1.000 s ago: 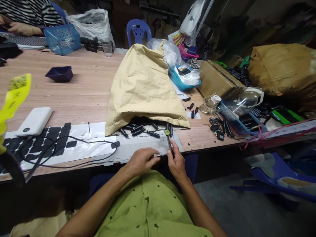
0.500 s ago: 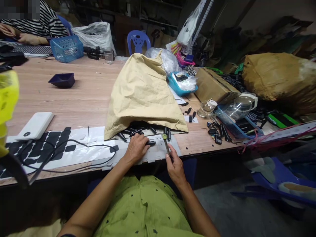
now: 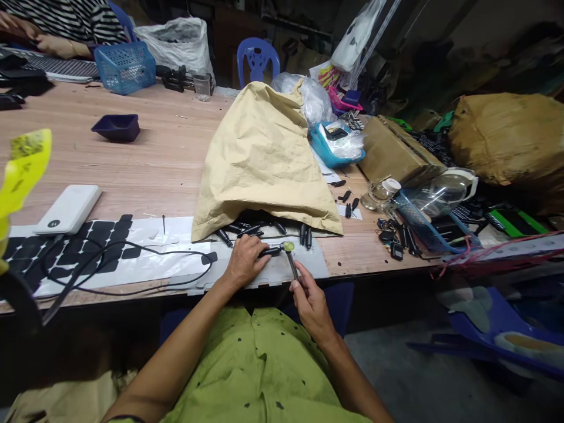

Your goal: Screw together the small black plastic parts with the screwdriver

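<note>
On the wooden table (image 3: pixel 150 158), a black piece (image 3: pixel 272 251) was held by the half-curled left hand (image 3: pixel 244 258), its long axis directed rightward, to the green head (image 3: pixel 288 247) of the tool (image 3: pixel 292 267) gripped in the right hand (image 3: pixel 312 299). Room was limited by the near table edge (image 3: pixel 374 272) and the beige bag (image 3: pixel 264 164) behind.

metal-looking tool (image 3: pixel 292 264), smooth black plastic piece (image 3: pixel 270 251), creased matt sack (image 3: pixel 268 164), wood-grain tabletop (image 3: pixel 163 147)

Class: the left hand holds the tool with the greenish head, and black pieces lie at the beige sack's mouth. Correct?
Wrong hand: in the head view, the right hand holds the tool with the greenish head; black pieces lie at the mouth of the beige sack.
</note>
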### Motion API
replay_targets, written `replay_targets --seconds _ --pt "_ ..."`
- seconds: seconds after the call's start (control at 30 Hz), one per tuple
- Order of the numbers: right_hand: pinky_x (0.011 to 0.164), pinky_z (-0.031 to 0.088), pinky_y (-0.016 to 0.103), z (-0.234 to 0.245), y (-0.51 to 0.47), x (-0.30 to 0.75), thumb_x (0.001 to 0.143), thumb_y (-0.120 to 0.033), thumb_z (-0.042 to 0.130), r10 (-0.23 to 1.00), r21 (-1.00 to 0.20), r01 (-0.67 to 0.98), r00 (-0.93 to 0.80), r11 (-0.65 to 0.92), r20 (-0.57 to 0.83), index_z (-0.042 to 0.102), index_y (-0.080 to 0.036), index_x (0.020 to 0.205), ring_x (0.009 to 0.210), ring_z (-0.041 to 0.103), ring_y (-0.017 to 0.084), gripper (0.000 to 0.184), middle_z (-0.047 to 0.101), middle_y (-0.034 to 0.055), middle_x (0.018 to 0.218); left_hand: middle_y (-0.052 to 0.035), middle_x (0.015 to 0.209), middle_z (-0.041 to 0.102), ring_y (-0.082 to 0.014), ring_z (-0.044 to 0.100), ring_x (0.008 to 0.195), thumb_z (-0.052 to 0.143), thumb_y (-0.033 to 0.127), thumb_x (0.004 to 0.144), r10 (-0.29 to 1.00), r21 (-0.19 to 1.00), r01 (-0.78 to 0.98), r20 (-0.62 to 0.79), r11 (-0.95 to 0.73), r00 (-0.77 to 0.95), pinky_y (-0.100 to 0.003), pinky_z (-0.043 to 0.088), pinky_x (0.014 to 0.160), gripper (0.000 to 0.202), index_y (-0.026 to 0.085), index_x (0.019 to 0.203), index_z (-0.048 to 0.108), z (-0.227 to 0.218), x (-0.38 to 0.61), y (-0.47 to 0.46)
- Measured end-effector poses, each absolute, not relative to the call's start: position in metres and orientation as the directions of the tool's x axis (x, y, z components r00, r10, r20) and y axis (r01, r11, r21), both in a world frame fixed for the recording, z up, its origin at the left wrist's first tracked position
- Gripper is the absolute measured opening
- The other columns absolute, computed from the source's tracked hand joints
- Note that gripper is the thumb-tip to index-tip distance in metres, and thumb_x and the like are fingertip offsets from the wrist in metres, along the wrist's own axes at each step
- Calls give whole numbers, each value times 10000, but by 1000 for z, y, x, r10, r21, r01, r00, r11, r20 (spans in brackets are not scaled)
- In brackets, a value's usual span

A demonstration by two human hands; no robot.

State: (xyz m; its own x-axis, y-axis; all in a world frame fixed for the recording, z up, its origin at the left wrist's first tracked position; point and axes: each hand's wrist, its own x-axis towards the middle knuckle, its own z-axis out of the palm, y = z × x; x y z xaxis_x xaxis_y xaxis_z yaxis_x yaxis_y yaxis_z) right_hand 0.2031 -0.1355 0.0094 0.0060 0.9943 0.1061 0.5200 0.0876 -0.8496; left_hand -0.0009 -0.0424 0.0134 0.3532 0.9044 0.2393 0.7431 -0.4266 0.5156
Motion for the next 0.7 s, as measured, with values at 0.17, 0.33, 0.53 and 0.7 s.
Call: replay_targets --seconds 0.17,0.33,0.53,0.7 --pt "757 585 310 11 -134 203 979 -374 462 997 -854 516 -5 72 81 582 -207 1433 818 668 184 498 724 62 945 -61 927 673 -252 559 938 657 280 905 905 521 739 242 -426 351 -391 426 845 160 238 1040 732 12 -1 -42" --pt "786 590 319 14 -135 202 983 -371 459 998 -862 504 -11 62 65 565 -209 1454 856 681 190 509 728 64 964 -62 930 671 -253 555 943 658 272 898 906 526 738 239 -423 349 -395 431 853 159 240 1034 733 13 0 -42" --pt "836 590 329 17 -138 192 968 -348 480 995 -848 522 -65 94 70 616 -229 1403 926 688 198 471 740 71 1052 -58 918 669 -252 558 941 659 247 881 911 529 741 231 -413 342 -388 430 847 165 242 1028 735 14 0 -41" --pt "845 590 330 12 -136 194 975 -349 461 997 -843 532 -33 76 69 599 -221 1416 956 696 201 480 746 72 1080 -59 918 672 -254 563 946 665 254 883 910 521 746 236 -415 341 -387 430 851 154 232 1020 733 14 1 -42"
